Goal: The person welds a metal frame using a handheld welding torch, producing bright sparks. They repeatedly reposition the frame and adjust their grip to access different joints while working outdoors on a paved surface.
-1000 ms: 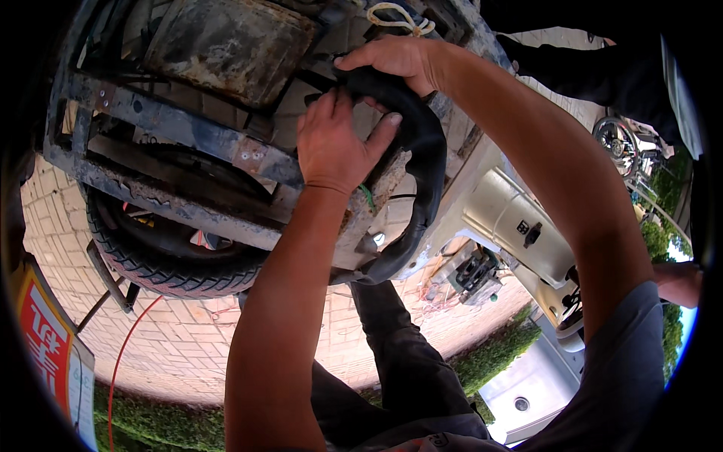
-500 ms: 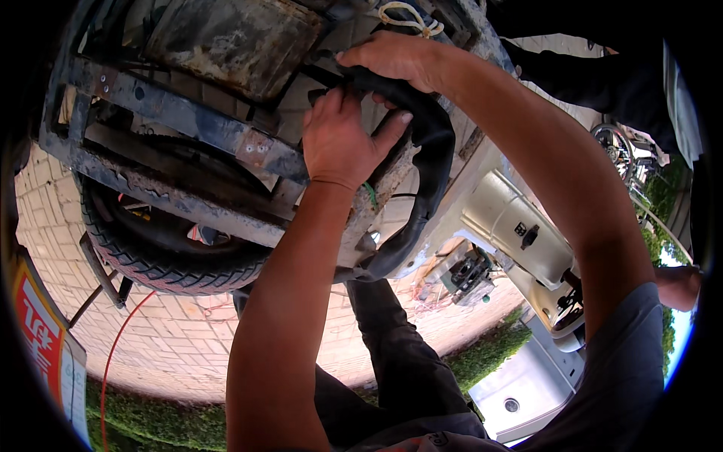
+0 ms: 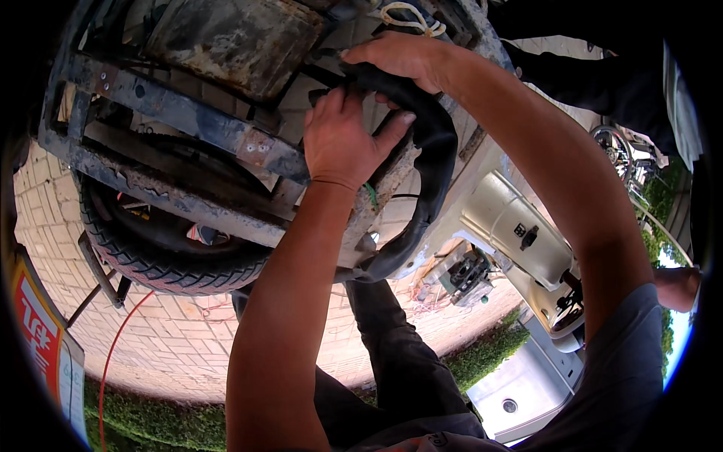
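Head view, looking down past the person's own forearms. Both bare hands work on a black rubber inner tube [image 3: 429,143] against the underside of a tipped small vehicle. The left hand [image 3: 343,139] lies flat with fingers spread, pressing on the tube's inner edge and the rusty metal frame [image 3: 188,124]. The right hand [image 3: 399,56] sits just above it, fingers curled down over the tube's top, gripping it. The tube curves in a long arc from the right hand down and away to the right of the left hand, its long axis running roughly top to bottom. The right hand is nearer its upper end. Left of the hands sits a treaded tyre [image 3: 162,264]. Below lies brick paving [image 3: 188,331], with a grass strip [image 3: 151,422] beyond.
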`<state>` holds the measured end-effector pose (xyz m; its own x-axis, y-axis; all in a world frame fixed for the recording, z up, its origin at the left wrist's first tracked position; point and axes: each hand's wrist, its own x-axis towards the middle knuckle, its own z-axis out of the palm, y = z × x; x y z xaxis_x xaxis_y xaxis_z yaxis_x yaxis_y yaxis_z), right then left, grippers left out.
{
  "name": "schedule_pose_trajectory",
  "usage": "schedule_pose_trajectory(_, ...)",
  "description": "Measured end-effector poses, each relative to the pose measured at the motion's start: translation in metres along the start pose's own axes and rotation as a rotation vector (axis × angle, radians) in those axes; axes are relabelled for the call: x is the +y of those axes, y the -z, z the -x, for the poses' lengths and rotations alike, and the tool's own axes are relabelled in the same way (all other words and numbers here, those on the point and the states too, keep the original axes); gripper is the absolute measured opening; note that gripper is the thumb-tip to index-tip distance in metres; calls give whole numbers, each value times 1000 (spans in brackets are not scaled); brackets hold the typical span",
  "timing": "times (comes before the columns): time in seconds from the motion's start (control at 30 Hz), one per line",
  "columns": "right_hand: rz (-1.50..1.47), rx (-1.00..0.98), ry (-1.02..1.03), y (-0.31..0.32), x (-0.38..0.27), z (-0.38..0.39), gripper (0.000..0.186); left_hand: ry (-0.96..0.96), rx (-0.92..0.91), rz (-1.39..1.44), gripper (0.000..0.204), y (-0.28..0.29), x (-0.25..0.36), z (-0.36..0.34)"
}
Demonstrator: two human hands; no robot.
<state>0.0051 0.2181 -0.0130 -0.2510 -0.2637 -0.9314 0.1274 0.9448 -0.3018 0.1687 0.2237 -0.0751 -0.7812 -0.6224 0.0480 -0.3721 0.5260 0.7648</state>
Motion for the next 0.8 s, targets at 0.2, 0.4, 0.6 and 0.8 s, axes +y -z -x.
schedule_pose_trajectory(0.2,52,19,-11,-2,-4,1,39,45,-57,-33,66,0,2,0)
schedule_pose_trajectory(0.4,72,17,-12,-2,-5,-2,40,54,-80,-33,66,2,2,-1)
schedule_pose_trajectory(0.6,-5,-52,-32,8,8,-8,40,20,-31,2,53,2,4,-1)
schedule_pose_trajectory(0.8,29,-33,-3,4,5,-3,41,9,-9,23,56,1,1,-1)
